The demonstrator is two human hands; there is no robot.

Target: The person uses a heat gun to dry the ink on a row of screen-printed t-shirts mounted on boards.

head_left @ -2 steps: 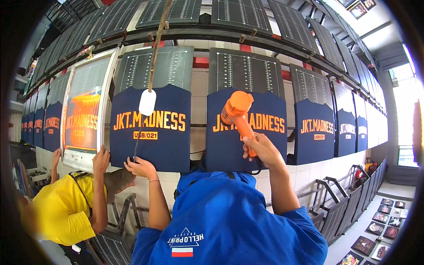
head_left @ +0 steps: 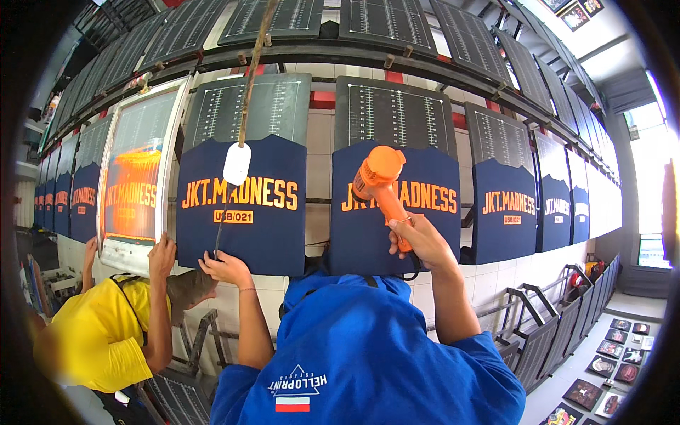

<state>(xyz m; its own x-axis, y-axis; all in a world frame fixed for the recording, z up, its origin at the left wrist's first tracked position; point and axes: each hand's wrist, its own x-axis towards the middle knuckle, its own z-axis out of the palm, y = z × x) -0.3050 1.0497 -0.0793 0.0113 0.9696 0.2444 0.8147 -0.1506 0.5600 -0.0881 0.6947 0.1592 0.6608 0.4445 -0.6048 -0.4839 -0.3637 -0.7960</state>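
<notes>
My right hand (head_left: 427, 244) is wrapped round the handle of an orange hair dryer (head_left: 383, 163). The dryer is above a navy T-shirt (head_left: 432, 244) with orange lettering, covering part of the print. A dark loop of cable hangs below its handle. At the lower edge of another navy T-shirt (head_left: 273, 241), my left hand (head_left: 228, 271) has its fingertips closed at a thin dark cord (head_left: 219, 237). That cord runs up to a white oblong piece (head_left: 236, 163), which hangs from a brown rod or rope (head_left: 248, 92) in front of the shirt.
On my left, a person in yellow (head_left: 106, 333) has both hands at the lower edge of a framed print screen (head_left: 182, 92). More printed shirts (head_left: 504, 237) lie on dark boards (head_left: 393, 106) along the row. Folded boards (head_left: 538, 347) stand behind at right, near small pictures (head_left: 584, 394) on the floor.
</notes>
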